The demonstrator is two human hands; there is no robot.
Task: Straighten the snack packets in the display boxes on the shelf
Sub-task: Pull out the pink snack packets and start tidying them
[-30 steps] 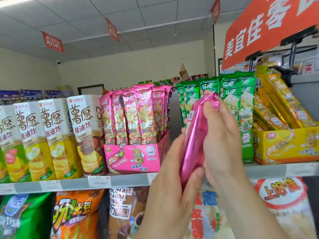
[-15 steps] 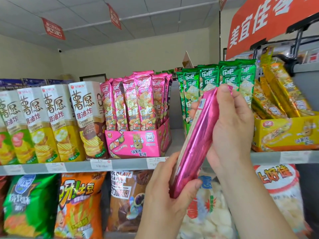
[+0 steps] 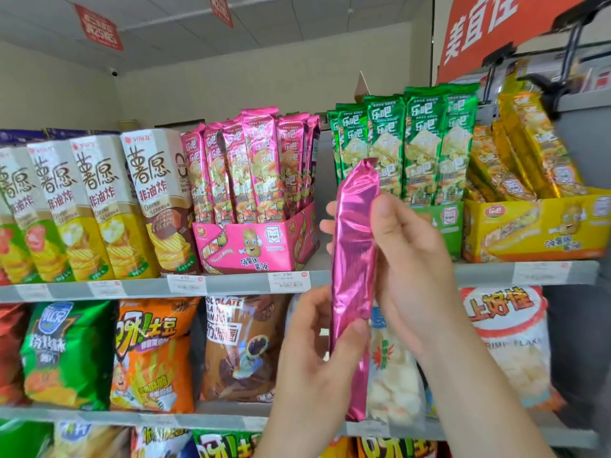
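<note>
A long pink foil snack packet (image 3: pixel 354 246) stands upright in front of the shelf, its plain back toward me. My right hand (image 3: pixel 410 259) grips its upper half, thumb in front and fingers behind. My left hand (image 3: pixel 317 355) pinches its lower part from the left. On the shelf behind, a pink display box (image 3: pixel 254 249) holds several upright pink packets (image 3: pixel 251 170). To its right a green display box (image 3: pixel 446 226) carries green packets (image 3: pixel 406 147). A yellow display box (image 3: pixel 535 229) holds gold packets (image 3: pixel 515 153) that lean to the left.
Tall chip cartons (image 3: pixel 92 206) stand left of the pink box. Price tags line the grey shelf edge (image 3: pixel 231 282). Large snack bags (image 3: pixel 148 352) fill the shelf below. A red sign (image 3: pixel 489 28) and a black bracket (image 3: pixel 568 51) hang at the upper right.
The pink packet went from tilted to nearly upright. My right hand slid lower on the packet, so the packet's top sticks out above it. The view dropped, showing more of the lower shelves.
</note>
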